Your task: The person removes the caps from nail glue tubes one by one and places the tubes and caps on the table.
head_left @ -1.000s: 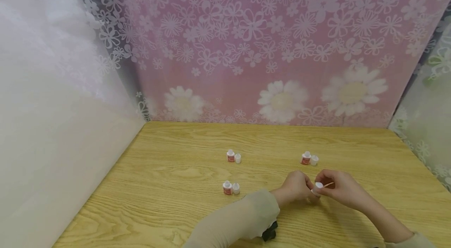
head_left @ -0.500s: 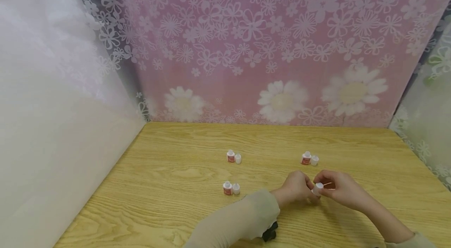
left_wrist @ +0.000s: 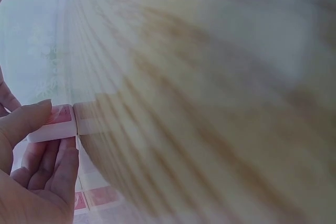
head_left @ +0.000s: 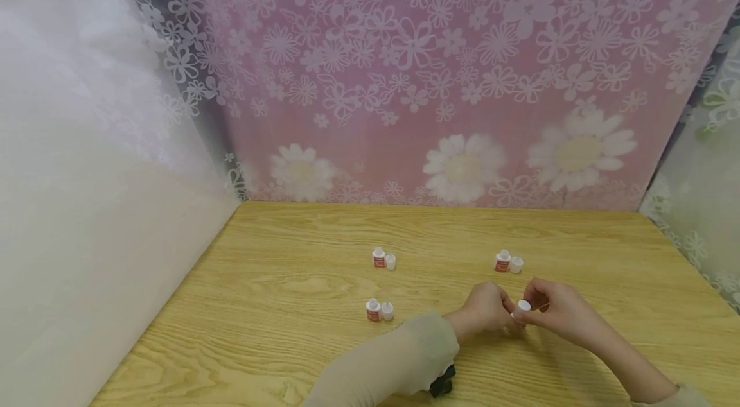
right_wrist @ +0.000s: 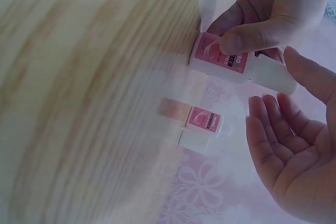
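My left hand (head_left: 487, 307) grips a small white bottle (right_wrist: 210, 66) with a pink-red label, its thumb pressed on the label in both wrist views. A white cap (right_wrist: 273, 74) sits on the bottle's neck. My right hand (head_left: 563, 311) has its thumb and fingers curled loosely around the cap's sides, fingertips right at its edge. In the left wrist view the bottle (left_wrist: 55, 124) shows between thumb and fingers, its base end close to the tabletop.
Three similar bottles stand upright, each beside a loose white cap: back left (head_left: 378, 258), back right (head_left: 502, 261) and front left (head_left: 373, 311). The wood-grain table (head_left: 277, 343) meets a pink floral wall (head_left: 376, 105) at its back edge and a pale wall at left.
The right fingers closed in on the cap half a second ago and have since loosened and drawn slightly back. The left hand and its bottle have hardly moved.
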`<state>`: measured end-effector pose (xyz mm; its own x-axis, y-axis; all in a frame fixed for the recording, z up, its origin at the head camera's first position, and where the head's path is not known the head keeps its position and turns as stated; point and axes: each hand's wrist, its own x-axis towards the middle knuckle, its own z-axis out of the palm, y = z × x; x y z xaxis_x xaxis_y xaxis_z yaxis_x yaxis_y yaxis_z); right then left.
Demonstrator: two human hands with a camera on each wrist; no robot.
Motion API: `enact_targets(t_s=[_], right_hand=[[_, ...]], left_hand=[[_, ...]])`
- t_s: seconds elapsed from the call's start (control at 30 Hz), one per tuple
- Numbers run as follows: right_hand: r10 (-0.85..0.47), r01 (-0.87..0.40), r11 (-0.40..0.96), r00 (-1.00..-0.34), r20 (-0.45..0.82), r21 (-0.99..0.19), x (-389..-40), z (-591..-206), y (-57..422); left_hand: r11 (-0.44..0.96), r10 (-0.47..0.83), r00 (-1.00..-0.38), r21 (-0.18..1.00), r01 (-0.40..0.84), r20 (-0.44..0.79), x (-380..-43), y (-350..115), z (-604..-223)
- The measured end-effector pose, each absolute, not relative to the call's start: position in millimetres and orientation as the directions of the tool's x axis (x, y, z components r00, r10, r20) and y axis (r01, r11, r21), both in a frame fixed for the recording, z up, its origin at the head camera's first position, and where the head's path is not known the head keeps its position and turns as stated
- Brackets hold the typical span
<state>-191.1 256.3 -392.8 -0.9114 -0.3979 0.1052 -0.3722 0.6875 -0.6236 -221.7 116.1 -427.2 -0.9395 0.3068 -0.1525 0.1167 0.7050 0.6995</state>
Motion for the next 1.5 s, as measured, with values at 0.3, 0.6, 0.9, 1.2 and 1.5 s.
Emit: enact_targets(t_s=[0.3,0.6,0.9,1.2,1.5], right_hand=[[-0.423,-0.401,0.667,-0.898,0.124,-0.628,-192.1,-393.4,257.3],[-0.459,-0.412,0.62,-0.881,0.117,-0.668,-195.1,-395.7,260.0],[-0.48,-0.397,0.59,-0.873,0.09,-0.703,-194.3,-394.7,258.7],[-0.489,-0.41,0.588,-0.867,0.098,-0.697,-191.9,-392.3,256.1],[-0.422,-0.358,0.646,-0.903,0.076,-0.674,-191.5,-393.5,254.9]], left_hand=[[0.692,0.311,-0.939,0.712,0.117,-0.148,-220.7,114.6,-426.5],[0.685,0.307,-0.938,0.721,0.103,-0.157,-220.6,114.8,-428.4],[0.681,0.299,-0.939,0.728,0.082,-0.173,-220.8,115.5,-428.3],[0.694,0.3,-0.942,0.713,0.105,-0.153,-221.0,116.4,-429.9],[0.698,0.322,-0.936,0.703,0.135,-0.141,-222.9,115.4,-429.4]])
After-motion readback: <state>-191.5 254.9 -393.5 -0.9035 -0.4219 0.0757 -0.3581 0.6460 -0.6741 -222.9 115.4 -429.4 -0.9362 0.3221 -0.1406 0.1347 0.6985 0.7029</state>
